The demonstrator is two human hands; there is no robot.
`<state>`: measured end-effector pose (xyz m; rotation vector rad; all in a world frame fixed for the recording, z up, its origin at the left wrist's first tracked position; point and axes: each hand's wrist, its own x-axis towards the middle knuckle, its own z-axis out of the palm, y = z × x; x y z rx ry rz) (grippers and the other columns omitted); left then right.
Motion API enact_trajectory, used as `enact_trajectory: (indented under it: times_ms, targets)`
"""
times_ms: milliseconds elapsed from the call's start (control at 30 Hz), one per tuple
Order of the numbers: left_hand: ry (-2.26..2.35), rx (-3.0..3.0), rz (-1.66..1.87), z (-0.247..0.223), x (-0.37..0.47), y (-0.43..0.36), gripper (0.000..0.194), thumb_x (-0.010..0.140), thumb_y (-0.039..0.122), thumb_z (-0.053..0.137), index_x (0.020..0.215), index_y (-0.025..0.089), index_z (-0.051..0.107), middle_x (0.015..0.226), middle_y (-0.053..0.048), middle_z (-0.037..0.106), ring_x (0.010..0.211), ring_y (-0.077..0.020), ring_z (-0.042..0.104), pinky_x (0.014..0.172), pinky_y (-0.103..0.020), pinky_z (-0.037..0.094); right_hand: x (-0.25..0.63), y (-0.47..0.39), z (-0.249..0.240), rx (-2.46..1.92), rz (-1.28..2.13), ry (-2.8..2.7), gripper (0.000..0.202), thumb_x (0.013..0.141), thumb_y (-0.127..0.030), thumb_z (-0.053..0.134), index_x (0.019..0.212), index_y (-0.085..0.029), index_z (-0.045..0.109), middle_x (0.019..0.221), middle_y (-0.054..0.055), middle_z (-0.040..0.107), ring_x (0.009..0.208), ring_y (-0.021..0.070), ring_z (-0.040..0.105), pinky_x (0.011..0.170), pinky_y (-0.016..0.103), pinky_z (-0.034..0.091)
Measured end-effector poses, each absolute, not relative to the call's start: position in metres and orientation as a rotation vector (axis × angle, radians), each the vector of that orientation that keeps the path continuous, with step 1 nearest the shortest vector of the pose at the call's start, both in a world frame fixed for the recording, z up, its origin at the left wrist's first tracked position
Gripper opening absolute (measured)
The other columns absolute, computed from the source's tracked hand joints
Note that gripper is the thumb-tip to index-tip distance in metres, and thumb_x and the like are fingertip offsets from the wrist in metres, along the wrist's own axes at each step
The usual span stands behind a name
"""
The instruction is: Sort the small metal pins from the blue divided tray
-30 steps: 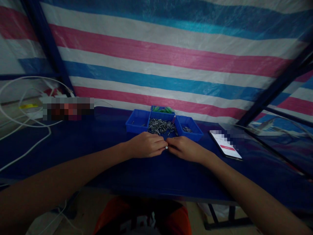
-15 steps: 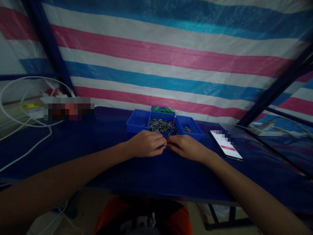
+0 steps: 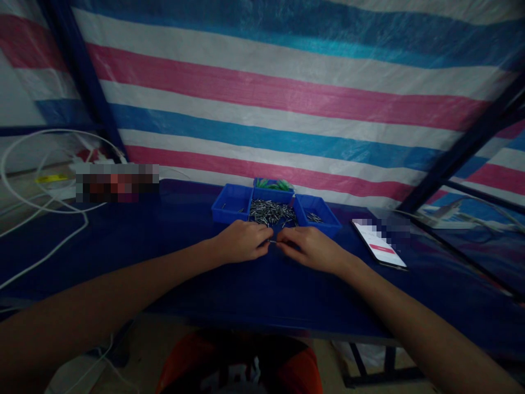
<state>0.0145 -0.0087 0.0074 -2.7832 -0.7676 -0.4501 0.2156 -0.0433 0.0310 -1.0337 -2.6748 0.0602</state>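
Low over the blue tabletop, my left hand [image 3: 244, 241] and my right hand [image 3: 309, 247] face each other with a small gap between their fingertips. A thin metal pin [image 3: 273, 241] spans that gap, its ends hidden in the closed fingers of both hands. Just beyond lies a heap of small dark and silvery metal pins [image 3: 270, 211], partly behind my knuckles. On its left is a blue bin [image 3: 232, 218] with a few pins; on its right, a blue bin [image 3: 322, 223] holds a small pile of them.
Green pieces [image 3: 273, 184] fill another blue bin behind the heap. A lit phone [image 3: 379, 246] lies right of my right hand. White cables [image 3: 84, 224] loop over the table's left side. A striped sheet [image 3: 279, 109] hangs behind, between blue metal posts.
My fingertips have drawn slightly apart, the left hand shifting a little left. More of the thin metal pin now shows between them. The bins and the phone stay put.
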Motion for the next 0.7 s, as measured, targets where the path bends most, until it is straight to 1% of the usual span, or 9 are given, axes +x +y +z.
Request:
enact_trajectory:
  times_ms: [367,567,700]
  targets:
    - [-0.848,-2.709,-0.432,0.0092,0.0135,-0.0084,0.017,0.087,0.029,0.043,0.088,0.016,0.055,0.083,-0.002,0.062,0.076,-0.0148,0.06,0.06,-0.024,0.043,0.2232,-0.0385,0.0337,-1.112,-0.007,-2.619,0.019,0.09,-0.027,0.04,0.091,-0.017,0.056,0.075,0.003,0.062,0.068,0.0136,0.057,0.063,0.026,0.037]
    - [-0.706,-2.74,-0.409,0.0081,0.0134,-0.0103,0.022,0.089,0.034,0.042,0.089,0.017,0.056,0.083,-0.002,0.062,0.074,-0.0141,0.06,0.059,-0.023,0.042,0.2222,-0.0389,0.0331,-1.111,0.01,-2.625,0.018,0.089,-0.026,0.04,0.091,-0.017,0.056,0.076,0.003,0.062,0.069,0.0137,0.058,0.063,0.026,0.038]
    - [-0.669,-2.715,-0.437,0.0086,0.0138,-0.0105,0.019,0.089,0.03,0.042,0.086,0.017,0.056,0.081,-0.001,0.062,0.073,-0.0131,0.059,0.059,-0.023,0.042,0.2217,-0.0393,0.0342,-1.112,0.008,-2.621,0.018,0.089,-0.026,0.041,0.091,-0.017,0.057,0.077,0.003,0.062,0.069,0.0138,0.058,0.064,0.026,0.038]
